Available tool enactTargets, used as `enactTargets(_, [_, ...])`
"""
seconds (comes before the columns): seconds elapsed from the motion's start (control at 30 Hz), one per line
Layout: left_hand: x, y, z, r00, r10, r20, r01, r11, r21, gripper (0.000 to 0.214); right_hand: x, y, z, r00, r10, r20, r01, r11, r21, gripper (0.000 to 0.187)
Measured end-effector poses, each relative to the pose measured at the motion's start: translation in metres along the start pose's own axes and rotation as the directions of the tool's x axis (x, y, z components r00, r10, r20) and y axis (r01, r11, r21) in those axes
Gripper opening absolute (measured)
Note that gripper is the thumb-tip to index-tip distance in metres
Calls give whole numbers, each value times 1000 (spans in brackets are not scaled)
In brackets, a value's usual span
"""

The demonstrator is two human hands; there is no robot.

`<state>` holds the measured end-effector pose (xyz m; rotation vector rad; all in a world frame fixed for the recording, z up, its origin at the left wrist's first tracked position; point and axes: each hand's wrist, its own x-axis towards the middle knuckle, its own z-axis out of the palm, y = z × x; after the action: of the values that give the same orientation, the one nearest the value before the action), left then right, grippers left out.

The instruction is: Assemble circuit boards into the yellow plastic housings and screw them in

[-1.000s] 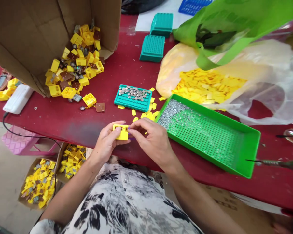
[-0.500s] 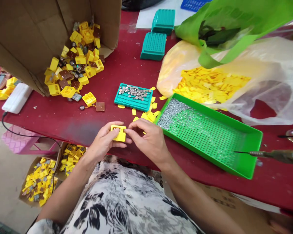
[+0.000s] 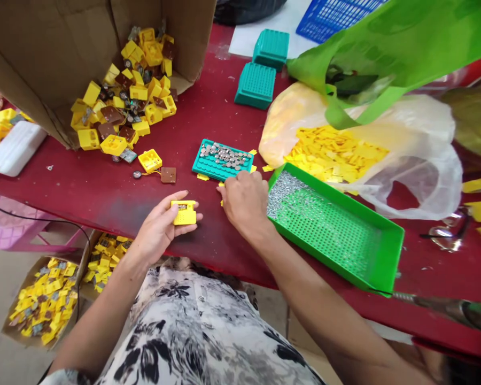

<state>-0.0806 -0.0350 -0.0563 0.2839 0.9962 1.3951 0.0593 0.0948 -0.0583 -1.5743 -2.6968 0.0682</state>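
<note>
My left hand (image 3: pixel 160 224) grips a small yellow plastic box (image 3: pixel 183 212) just above the red table's (image 3: pixel 104 187) front edge. My right hand (image 3: pixel 243 200) has reached forward to the loose yellow lids lying between the teal tray of small metal discs (image 3: pixel 222 159) and the green tray (image 3: pixel 336 227). Its fingers are curled down onto the table among those lids; what they pinch is hidden under the hand.
A tipped cardboard box (image 3: pixel 56 48) spills yellow housings (image 3: pixel 124 101) at the back left. Two teal trays (image 3: pixel 260 69), a clear bag of yellow lids (image 3: pixel 336 152) and a green bag (image 3: pixel 385 48) lie behind. A screwdriver (image 3: pixel 444 309) lies at right. Boxes of yellow parts (image 3: pixel 44 299) sit on the floor.
My right hand left the yellow box and moved forward to the loose lids by the teal tray. My left hand kept the box and turned it. The view shifted slightly.
</note>
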Motion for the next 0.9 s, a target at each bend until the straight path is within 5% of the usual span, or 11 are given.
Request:
enactTargets(0.53, [10, -16, 1, 998, 46, -49, -44, 998, 41, 35, 4, -4, -8, 973, -154, 172, 139, 986, 96, 30])
enactTargets(0.8, [9, -17, 6, 997, 56, -49, -54, 998, 31, 38, -5, 5, -10, 977, -206, 52, 184, 943, 278, 36])
enactTargets(0.9, [11, -20, 9, 998, 51, -39, -50, 998, 30, 36, -21, 7, -17, 987, -82, -138, 150, 775, 613, 20])
